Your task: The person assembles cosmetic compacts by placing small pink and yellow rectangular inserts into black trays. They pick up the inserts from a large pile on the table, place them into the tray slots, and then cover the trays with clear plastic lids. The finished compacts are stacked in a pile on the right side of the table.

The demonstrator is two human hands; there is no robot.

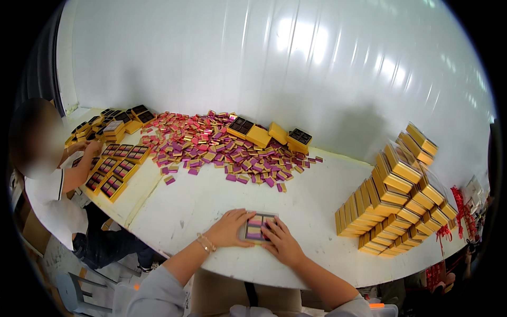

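On the white table right in front of me lies a small box of wrapped sweets [255, 222] with a clear lid and purple and gold pieces inside. My left hand [231, 228] grips its left side, thumb at the near edge and fingers along the far edge. My right hand [283, 243] holds the right side, its fingers bent over the lid and covering part of it. Beyond the box spreads a wide heap of small flat wrapped sweets [211, 150], pink-red at the left and purple and gold toward the right.
Stacked gold boxes with clear lids [391, 201] stand at the right. Gold boxes with dark divided trays [242, 127] rest at the heap's back. At the left a person [55, 195] reaches toward open filled boxes [113, 174]. A pale wall [211, 58] rises behind the table.
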